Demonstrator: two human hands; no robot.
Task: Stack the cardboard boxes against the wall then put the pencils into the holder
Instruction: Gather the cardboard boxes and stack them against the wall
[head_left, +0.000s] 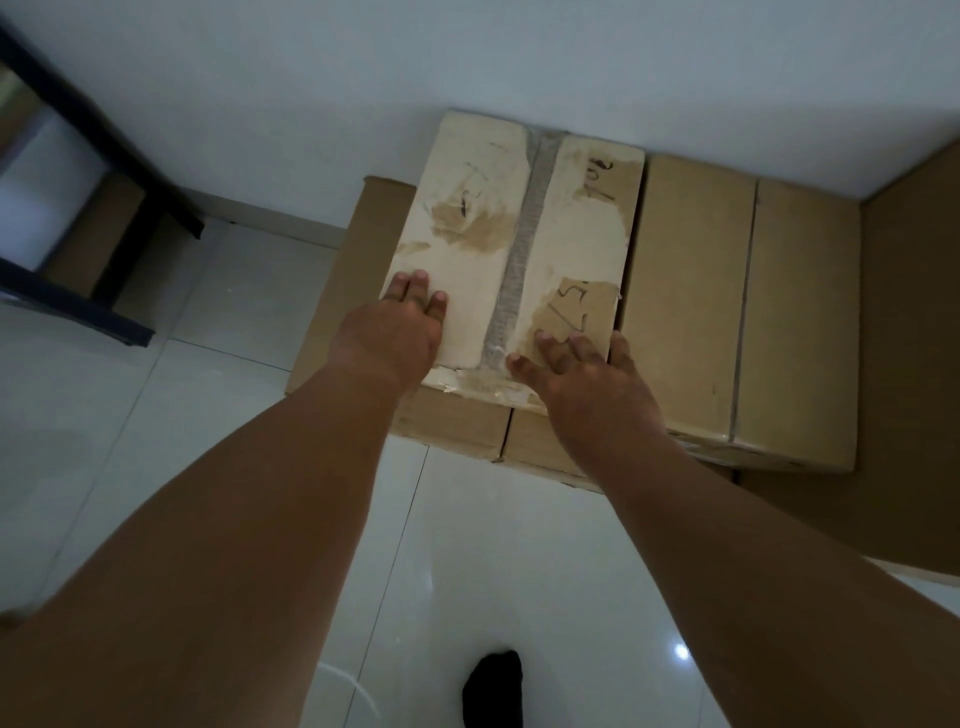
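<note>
A pale, worn cardboard box (524, 218) with a tape strip down its middle lies on top of a wider brown box (447, 426) against the white wall. My left hand (400, 327) rests flat on the top box's near left part, fingers straight. At its near right corner my right hand (576, 379) lies flat too, fingers spread over a brown torn patch with writing. Another brown cardboard box (737, 312) stands beside them on the right, also at the wall. No pencils or holder are in view.
A large brown cardboard surface (909, 364) rises at the far right. A dark table frame (104, 156) stands at the left, with a brown box under it. The floor is glossy white tile (208, 395). A dark-socked foot (493, 686) shows at the bottom.
</note>
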